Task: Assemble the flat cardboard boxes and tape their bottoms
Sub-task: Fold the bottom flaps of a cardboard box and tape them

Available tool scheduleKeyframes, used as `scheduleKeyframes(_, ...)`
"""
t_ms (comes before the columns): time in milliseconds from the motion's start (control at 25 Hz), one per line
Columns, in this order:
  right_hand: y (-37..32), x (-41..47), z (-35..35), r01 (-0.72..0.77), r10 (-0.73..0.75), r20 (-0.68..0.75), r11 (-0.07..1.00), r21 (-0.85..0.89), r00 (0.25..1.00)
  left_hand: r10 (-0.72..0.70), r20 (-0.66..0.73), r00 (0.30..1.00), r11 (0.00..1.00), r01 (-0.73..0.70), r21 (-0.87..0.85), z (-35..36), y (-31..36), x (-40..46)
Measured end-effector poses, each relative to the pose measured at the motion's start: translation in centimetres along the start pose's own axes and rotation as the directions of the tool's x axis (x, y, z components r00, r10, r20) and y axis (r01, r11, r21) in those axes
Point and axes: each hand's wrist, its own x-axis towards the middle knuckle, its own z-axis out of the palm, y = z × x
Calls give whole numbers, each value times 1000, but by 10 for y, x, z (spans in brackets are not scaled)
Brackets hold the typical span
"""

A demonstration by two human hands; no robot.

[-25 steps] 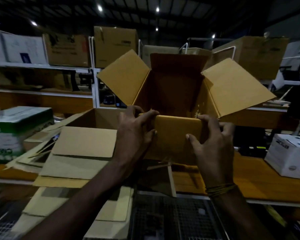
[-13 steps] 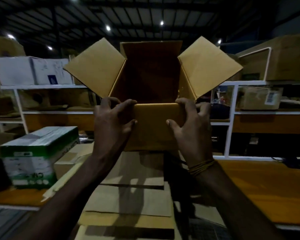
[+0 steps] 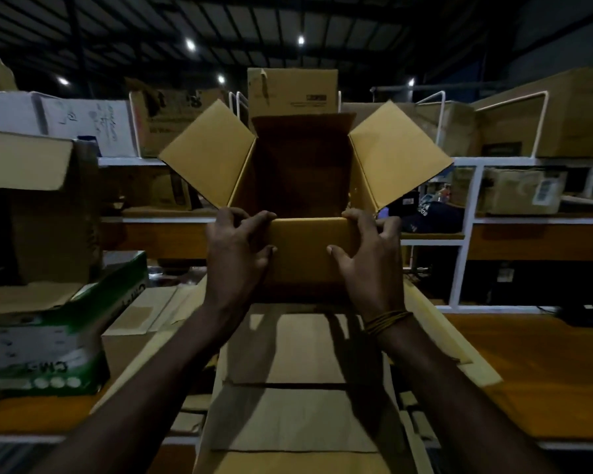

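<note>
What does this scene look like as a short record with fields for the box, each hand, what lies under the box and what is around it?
box: open box held up in front of the camera, opening toward it, side flaps spread left and right
left hand: left hand grips the near flap's left end
right hand: right hand grips the near flap's right end
below: flat boxes stacked on the bench
left side: green and white carton
background: shelves with cartons
</note>
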Motion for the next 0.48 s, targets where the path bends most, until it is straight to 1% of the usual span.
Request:
scheduleKeyframes(160, 9, -9, 15, -61, 63, 74, 998, -23, 995, -48, 58, 997, 998, 46, 39, 17, -16, -11)
scheduleKeyframes(360, 20, -23, 37, -139, 159, 200, 984, -110, 967, -134, 214, 968, 988, 113, 110, 29, -33, -21)
scheduleKeyframes(480, 26, -19, 42, -173, 204, 273, 976, -135, 940, -184, 321, 929, 979, 146, 140, 33, -37, -18)
